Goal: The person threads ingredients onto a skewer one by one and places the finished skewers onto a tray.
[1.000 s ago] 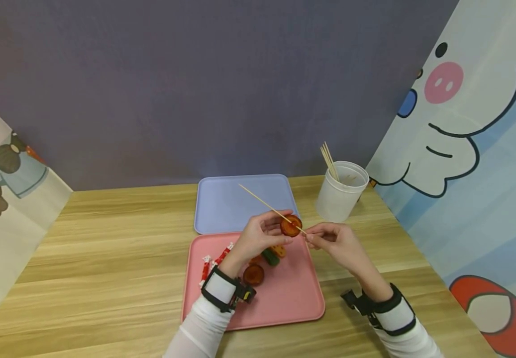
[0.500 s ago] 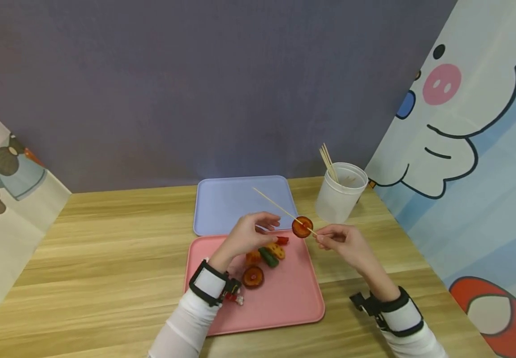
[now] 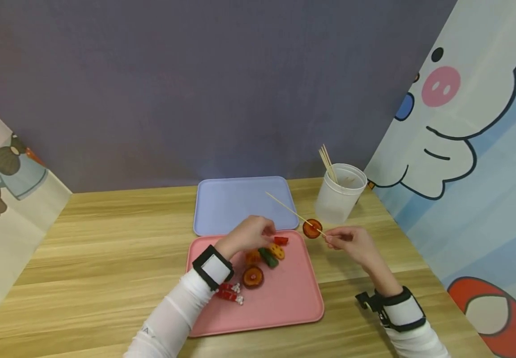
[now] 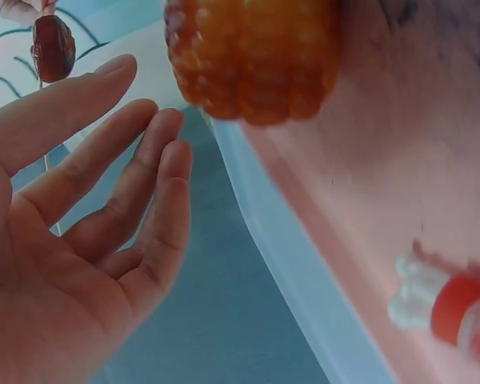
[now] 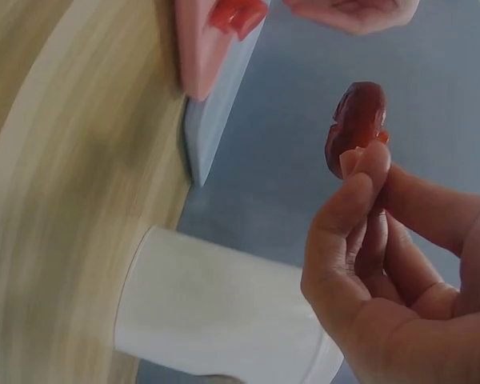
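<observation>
My right hand (image 3: 352,243) pinches the lower end of a thin wooden skewer (image 3: 284,205) between thumb and fingertips. Close to those fingers, a round brown-and-orange slice (image 3: 312,228) is threaded on the skewer, which slants up to the left over the trays. In the right wrist view the slice (image 5: 360,120) shows edge-on. My left hand (image 3: 250,232) reaches over the pink tray (image 3: 289,303), beside a red piece (image 3: 281,240) and a yellow slice with holes (image 3: 277,250). Its fingers are loosely bent with nothing in them in the left wrist view, near a corn piece (image 4: 252,60).
Also on the pink tray lie a green piece (image 3: 268,257), another round brown slice (image 3: 253,277) and red sticks with white ends (image 3: 230,294). Behind it is a blue tray (image 3: 240,199). A white bucket (image 3: 336,201) holding several skewers stands at the back right.
My left hand has let go of the round slice and moved left and down over the pink tray. My right hand has drawn the skewer and slice to the right.
</observation>
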The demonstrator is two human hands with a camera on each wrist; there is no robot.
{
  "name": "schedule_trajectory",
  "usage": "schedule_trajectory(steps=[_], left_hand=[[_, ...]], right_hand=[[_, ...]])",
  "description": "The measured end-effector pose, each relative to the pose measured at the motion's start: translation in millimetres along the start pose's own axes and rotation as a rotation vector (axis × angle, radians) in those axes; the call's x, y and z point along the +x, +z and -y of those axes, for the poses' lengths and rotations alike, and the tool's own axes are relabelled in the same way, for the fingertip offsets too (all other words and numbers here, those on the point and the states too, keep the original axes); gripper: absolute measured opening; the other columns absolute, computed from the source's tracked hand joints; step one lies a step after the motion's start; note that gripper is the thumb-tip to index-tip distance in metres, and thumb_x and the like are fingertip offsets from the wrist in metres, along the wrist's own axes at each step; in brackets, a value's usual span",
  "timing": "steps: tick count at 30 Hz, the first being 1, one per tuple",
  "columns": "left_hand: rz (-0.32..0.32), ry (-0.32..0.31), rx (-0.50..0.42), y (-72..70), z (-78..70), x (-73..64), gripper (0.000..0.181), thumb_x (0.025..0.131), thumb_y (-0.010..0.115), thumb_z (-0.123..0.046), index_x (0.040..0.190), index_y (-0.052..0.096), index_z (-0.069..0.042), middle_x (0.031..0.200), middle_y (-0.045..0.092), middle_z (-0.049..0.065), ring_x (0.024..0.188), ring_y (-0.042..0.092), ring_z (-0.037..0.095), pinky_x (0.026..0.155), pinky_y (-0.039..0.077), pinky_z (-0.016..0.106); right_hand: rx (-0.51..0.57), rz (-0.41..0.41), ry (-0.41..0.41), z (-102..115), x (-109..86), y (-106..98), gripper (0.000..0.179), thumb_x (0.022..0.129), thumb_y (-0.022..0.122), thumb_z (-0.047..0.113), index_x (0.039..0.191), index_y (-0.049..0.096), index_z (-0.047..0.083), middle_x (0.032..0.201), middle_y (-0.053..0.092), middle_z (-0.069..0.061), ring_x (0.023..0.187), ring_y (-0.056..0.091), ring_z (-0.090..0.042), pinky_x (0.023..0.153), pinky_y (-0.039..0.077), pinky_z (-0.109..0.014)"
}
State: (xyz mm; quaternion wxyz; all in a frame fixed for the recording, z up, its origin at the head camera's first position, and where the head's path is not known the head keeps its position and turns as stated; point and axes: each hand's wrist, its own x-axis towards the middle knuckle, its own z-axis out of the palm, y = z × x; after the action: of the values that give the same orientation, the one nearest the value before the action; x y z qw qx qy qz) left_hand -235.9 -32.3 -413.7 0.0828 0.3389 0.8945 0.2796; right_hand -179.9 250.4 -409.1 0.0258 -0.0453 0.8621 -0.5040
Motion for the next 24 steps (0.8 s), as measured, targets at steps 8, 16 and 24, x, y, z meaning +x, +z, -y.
schedule_trajectory(steps=[8,16,24], left_hand=[[0.096,-0.011,0.108,-2.7,-0.1,3.2,0.008,0.083,0.07,-0.012,0.089,0.073,-0.01,0.091,0.068,0.002,0.087,0.06,0.016,0.077,0.05,0.028],[0.164,0.026,0.217,2.0,-2.2,12.0,0.012,0.077,0.074,-0.009,0.089,0.074,-0.01,0.086,0.069,-0.001,0.079,0.058,0.012,0.07,0.049,0.021],[0.226,-0.009,0.282,10.5,-16.2,16.5,0.016,0.071,0.081,-0.015,0.079,0.068,-0.009,0.071,0.058,-0.004,0.066,0.05,0.01,0.058,0.041,0.02]], right_hand=[[-0.021,-0.006,0.058,-10.0,0.7,-8.5,0.027,0.089,0.064,0.009,0.107,0.066,-0.011,0.094,0.071,-0.021,0.075,0.069,-0.011,0.072,0.057,-0.031],[-0.048,-0.011,0.089,-16.0,0.4,-15.4,0.029,0.089,0.065,0.012,0.108,0.066,-0.011,0.094,0.071,-0.021,0.076,0.069,-0.011,0.069,0.056,-0.027],[-0.058,-0.01,0.119,-23.3,3.7,-17.3,0.028,0.09,0.064,0.012,0.108,0.066,-0.009,0.093,0.072,-0.019,0.076,0.068,-0.01,0.068,0.055,-0.022]])
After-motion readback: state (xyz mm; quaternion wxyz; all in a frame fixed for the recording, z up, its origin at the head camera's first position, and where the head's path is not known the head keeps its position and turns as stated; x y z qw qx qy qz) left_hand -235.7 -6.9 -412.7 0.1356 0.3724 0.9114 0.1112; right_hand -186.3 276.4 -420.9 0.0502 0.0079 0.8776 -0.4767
